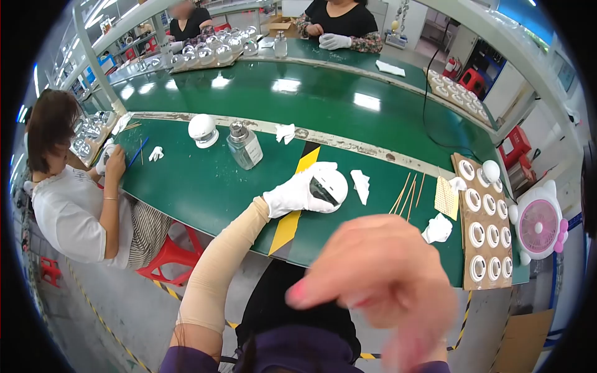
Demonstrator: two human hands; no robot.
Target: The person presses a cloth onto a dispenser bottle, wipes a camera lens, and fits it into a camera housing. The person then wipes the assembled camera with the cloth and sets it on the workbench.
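My left hand (pixel 300 194), in a white glove, is wrapped round a white ball-shaped device (pixel 334 184) with a dark glossy window, probably a dome camera. It is held over the green table, above a yellow and black tape strip (pixel 286 231). My bare right hand (pixel 388 273) is raised close to the lens, away from the device. Its fingers look bent, but motion smears them, and whether anything is in them cannot be made out. Beyond my left hand stand a clear bottle with a metal top (pixel 244 147) and another white ball-shaped device (pixel 203 130).
Thin wooden sticks (pixel 407 196) and crumpled white cloths (pixel 438 229) lie to the right. A cardboard tray (pixel 471 258) holds several round white parts beside a fan (pixel 538 227). One person (pixel 81 199) sits at left; others work across the green belt (pixel 311 87).
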